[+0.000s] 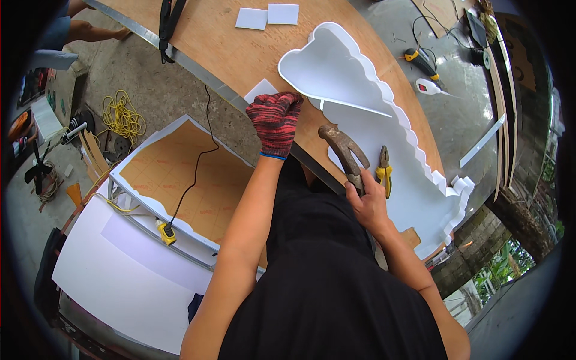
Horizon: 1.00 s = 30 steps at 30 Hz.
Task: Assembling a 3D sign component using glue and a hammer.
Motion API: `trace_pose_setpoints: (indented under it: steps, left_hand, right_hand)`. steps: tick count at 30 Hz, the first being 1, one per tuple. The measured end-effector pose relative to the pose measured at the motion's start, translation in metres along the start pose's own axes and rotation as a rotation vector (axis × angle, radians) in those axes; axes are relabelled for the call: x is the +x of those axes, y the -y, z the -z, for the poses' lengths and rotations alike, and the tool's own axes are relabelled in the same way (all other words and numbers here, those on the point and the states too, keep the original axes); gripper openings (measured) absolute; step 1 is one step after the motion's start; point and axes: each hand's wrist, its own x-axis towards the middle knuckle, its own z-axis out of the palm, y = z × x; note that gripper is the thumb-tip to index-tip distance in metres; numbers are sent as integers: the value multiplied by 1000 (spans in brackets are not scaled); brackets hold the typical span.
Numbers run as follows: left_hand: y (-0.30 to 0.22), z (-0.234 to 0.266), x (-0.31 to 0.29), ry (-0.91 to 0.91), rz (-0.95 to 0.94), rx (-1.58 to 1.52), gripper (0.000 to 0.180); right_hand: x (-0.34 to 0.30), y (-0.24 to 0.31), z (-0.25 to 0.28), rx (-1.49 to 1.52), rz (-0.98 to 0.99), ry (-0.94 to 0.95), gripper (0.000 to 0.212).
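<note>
A claw hammer (344,146) was gripped near its head, seemingly for control, by the right hand (368,205), apart from the gloved left hand (274,123), whose hold couldn't be told.

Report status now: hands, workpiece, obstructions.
Right hand gripping hammer. Gloved left hand near white scalloped panel, grip hidden. Pliers lying on panel, beside hammer.

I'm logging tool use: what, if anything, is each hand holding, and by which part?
The right hand holds the hammer by its handle, near the head; for the left hand, I can't tell.
</note>
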Motion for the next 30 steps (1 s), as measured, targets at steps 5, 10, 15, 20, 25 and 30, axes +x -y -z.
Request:
trace_pose_setpoints:
  steps: [5,10,15,20,25,30]
  left_hand:
    - [-5,0,2,-46,-7,-20,18]
    - [-6,0,2,-27,8,0,18]
    - [-6,-3,3,-52,14,21,19]
    - [-8,-3,4,-22,44,28,16]
    - [-7,-5,0,-27,71,12,14]
    - [-4,-3,0,38,76,-19,16]
  right_hand:
    - [3,2,-1,11,-12,10,30]
    - [8,1,-4,21,0,8,33]
    - [17,6,-7,36,49,-5,34]
    - [30,15,-14,-4,61,12,33]
    - [44,7,-27,-47,182,-19,37]
    - [57,7,-35,-95,223,-1,39]
